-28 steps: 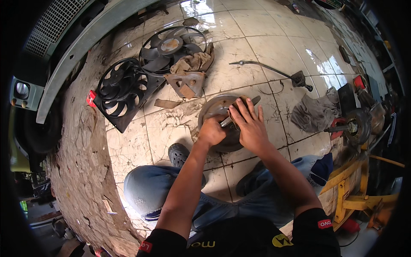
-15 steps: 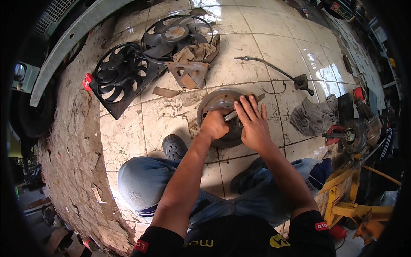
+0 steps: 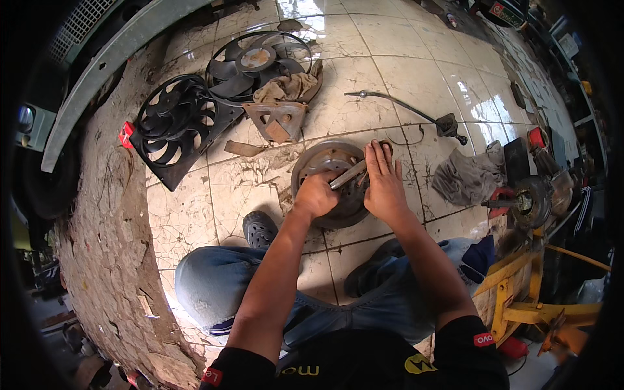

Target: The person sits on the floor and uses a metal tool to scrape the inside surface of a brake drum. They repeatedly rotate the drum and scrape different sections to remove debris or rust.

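Observation:
A round, rusty metal drum (image 3: 305,170) with holes in its face lies on the tiles between my feet. My left hand (image 3: 316,196) is wrapped round the near end of a flat grey metal bar (image 3: 349,174), which slants up to the right over the drum. At the bar's far end, my right hand (image 3: 386,185) lies with fingers straight and close together, touching or just beside it. Something brown and curved shows behind those fingertips; its kind is hidden.
Two black radiator fans (image 3: 170,117) lie at far left beside a rusty triangular bracket (image 3: 286,117) with a rag (image 3: 286,88). A black lever rod (image 3: 406,104), a grey cloth (image 3: 471,174) and a machine part (image 3: 533,201) lie right. A yellow metal frame (image 3: 520,313) stands near right.
The bar has turned and shows more between my hands; its tip no longer sticks out past my right fingers. My right fingers are now straighter and closer together. The whole view has shifted slightly.

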